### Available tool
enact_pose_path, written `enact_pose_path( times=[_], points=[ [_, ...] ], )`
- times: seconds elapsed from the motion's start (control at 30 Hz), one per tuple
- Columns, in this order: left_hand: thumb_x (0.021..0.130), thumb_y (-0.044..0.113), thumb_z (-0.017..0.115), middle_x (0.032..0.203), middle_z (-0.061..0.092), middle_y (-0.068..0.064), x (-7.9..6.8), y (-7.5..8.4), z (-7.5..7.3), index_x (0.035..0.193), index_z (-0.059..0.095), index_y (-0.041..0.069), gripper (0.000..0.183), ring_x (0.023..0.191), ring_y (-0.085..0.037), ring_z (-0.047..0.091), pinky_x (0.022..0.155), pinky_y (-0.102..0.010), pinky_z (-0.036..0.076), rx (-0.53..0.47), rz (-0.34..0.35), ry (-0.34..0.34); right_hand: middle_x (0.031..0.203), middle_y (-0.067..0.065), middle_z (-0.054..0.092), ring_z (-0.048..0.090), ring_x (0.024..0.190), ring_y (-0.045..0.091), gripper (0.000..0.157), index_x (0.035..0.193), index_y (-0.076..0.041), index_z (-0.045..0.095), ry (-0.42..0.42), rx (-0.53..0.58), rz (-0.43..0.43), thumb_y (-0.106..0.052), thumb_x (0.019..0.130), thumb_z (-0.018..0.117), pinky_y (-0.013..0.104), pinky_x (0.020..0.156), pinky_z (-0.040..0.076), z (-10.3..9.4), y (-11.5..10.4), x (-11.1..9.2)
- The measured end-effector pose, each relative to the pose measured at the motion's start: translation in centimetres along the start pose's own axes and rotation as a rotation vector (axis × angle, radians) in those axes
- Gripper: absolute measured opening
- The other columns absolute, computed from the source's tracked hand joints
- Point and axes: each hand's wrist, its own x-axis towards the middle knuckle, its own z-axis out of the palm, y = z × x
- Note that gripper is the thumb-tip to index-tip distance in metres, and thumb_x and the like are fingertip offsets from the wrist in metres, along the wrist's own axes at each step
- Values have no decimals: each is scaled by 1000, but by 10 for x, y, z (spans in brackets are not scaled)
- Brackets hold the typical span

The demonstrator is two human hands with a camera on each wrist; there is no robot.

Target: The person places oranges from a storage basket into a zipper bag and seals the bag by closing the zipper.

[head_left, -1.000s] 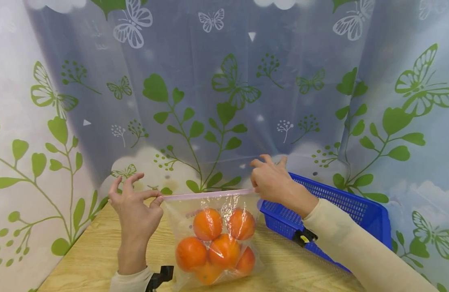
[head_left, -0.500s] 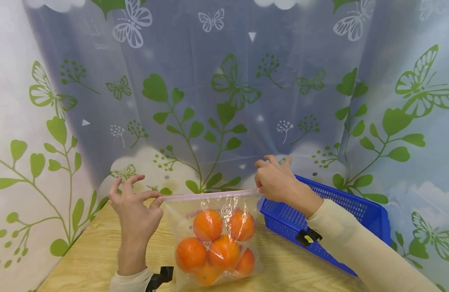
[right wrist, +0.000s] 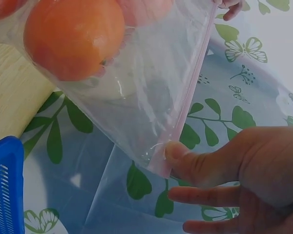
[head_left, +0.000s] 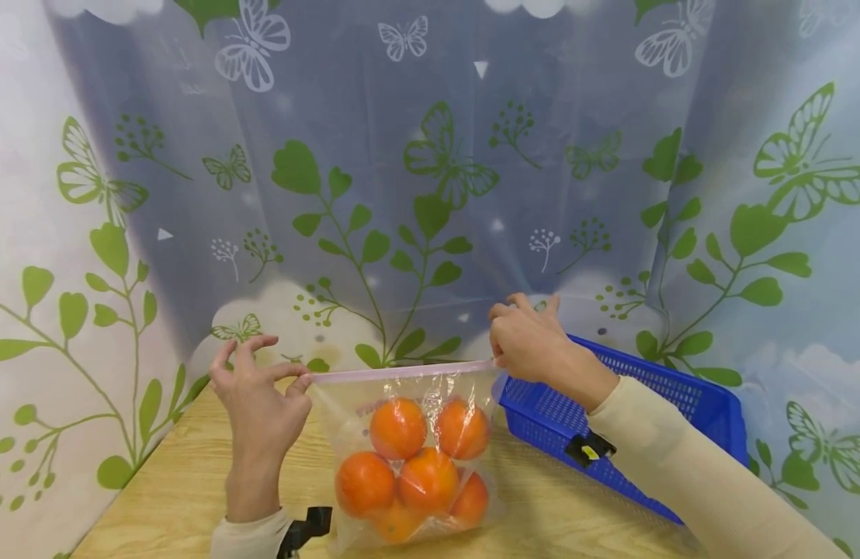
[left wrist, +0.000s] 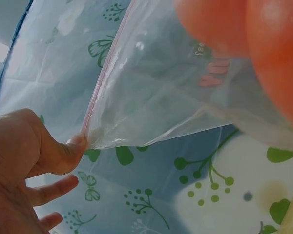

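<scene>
A clear zip bag with a pink zip strip along its top stands upright on the table, stretched between both hands. Several oranges fill its lower part. My left hand pinches the top left corner between thumb and index finger, the other fingers raised. At the opposite top corner, my right hand pinches the end of the strip. The right wrist view shows that thumb pressed on the pink strip, which runs in a straight line toward the other hand.
Behind my right forearm, a blue perforated plastic basket sits on the wooden table. A curtain printed with butterflies and leaves encloses the table at the back and sides.
My right hand has moved slightly to the right along the bag's top edge, ending at the corner. The left hand keeps its pinch at the other corner.
</scene>
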Motion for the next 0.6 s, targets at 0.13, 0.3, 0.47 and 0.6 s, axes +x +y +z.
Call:
enact_pose_path(
  times=[0.13, 0.3, 0.47, 0.6],
  points=[
    [78, -9, 78, 126, 61, -26, 0, -2, 3, 76, 78, -3, 6, 135, -60, 33, 111, -76, 18, 21, 5, 23, 120, 9, 67, 50, 133, 44, 18, 73, -18, 73, 33, -10, -16, -12, 88, 80, 90, 100, 27, 6, -3, -3],
    [83, -6, 77, 123, 61, -29, -1, -2, 5, 82, 75, -4, 3, 120, -59, 46, 108, -75, 27, 22, -19, -32, 110, 9, 66, 59, 96, 30, 11, 82, -14, 72, 28, 10, -10, -12, 92, 76, 54, 78, 60, 16, -3, -4],
    [94, -2, 66, 122, 63, -28, 0, -3, 5, 97, 69, -6, 5, 118, -53, 56, 107, -66, 42, -2, -130, -193, 91, 5, 64, 58, 72, 20, 9, 87, -11, 69, 15, 100, 11, -13, 95, 71, 35, 57, 54, 23, 0, -2],
    [104, 6, 54, 121, 67, -26, 0, -5, 6, 112, 59, -3, 13, 116, -45, 66, 100, -58, 54, -40, -229, -359, 84, 3, 65, 58, 68, 19, 9, 88, -11, 64, 18, 161, 26, -12, 96, 69, 36, 56, 51, 29, 1, -2]
  ],
)
